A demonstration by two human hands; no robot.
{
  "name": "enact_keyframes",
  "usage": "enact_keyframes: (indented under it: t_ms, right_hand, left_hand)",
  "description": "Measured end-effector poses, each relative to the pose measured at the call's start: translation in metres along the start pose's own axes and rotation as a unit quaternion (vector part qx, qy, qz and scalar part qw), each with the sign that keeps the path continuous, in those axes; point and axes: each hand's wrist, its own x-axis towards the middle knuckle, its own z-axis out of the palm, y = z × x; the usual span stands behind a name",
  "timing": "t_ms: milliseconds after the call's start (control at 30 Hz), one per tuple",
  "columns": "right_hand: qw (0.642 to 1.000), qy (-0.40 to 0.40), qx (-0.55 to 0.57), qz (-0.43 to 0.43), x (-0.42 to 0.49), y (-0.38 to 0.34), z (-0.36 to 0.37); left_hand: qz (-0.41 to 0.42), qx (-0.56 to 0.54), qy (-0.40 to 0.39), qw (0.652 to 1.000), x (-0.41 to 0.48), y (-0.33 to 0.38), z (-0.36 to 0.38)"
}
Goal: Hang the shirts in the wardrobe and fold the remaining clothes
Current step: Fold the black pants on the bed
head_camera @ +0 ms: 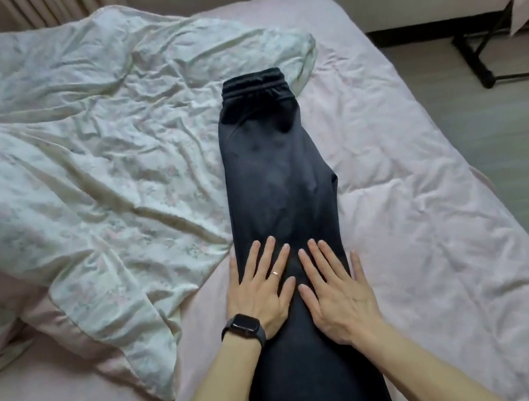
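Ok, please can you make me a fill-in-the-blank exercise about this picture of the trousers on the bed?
1. The dark trousers lie on a ____ sheet.
2. The smartwatch is on the ____ wrist.
3. The left hand and the right hand rest flat on the trousers, holding ____.
Missing words: pink; left; nothing.
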Motion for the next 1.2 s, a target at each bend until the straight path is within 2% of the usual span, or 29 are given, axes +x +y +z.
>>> enact_keyframes:
  t_ms: [267,400,500,567,633,733,833,967,1067,1133,1200]
  right_hand:
    - [0.980,-0.089,0.034,0.178,-0.022,0.005,-0.010]
    - [0.992,-0.056,0.043,0.108,-0.108,0.000,-0.006]
    - [0.995,-0.078,0.044,0.040,-0.196,-0.001,0.005]
    - [0.994,-0.091,0.050,0.043,-0.261,-0.005,0.011]
    - [0.989,-0.093,0.080,0.085,-0.314,-0.010,0.015]
    - [0.961,-0.079,0.194,0.178,-0.378,-0.019,0.008]
    - [0.896,-0.105,0.323,0.287,-0.413,-0.029,-0.003]
    - [0.878,-0.126,0.340,0.312,-0.425,-0.032,-0.010]
    - [0.870,-0.115,0.354,0.323,-0.415,-0.027,-0.015]
    - [0.849,-0.129,0.381,0.342,-0.403,-0.021,-0.018]
    - [0.840,-0.157,0.382,0.351,-0.395,-0.014,-0.021]
  left_hand:
    - [-0.090,-0.033,0.004,0.995,-0.026,0.007,0.010]
    - [-0.061,-0.055,-0.021,0.996,-0.112,0.018,0.013]
    - [-0.050,-0.084,-0.038,0.995,-0.187,0.042,0.016]
    - [-0.084,-0.099,-0.064,0.989,-0.246,0.060,0.018]
    - [-0.157,-0.122,-0.073,0.977,-0.299,0.077,0.015]
    - [-0.233,-0.139,-0.140,0.952,-0.363,0.103,0.002]
    - [-0.221,-0.105,-0.177,0.953,-0.403,0.126,-0.008]
    - [-0.258,-0.149,-0.184,0.937,-0.422,0.134,-0.008]
    - [-0.281,-0.247,-0.168,0.912,-0.420,0.135,-0.008]
    - [-0.306,-0.305,-0.151,0.889,-0.420,0.134,-0.011]
    - [-0.322,-0.310,-0.139,0.884,-0.423,0.132,-0.016]
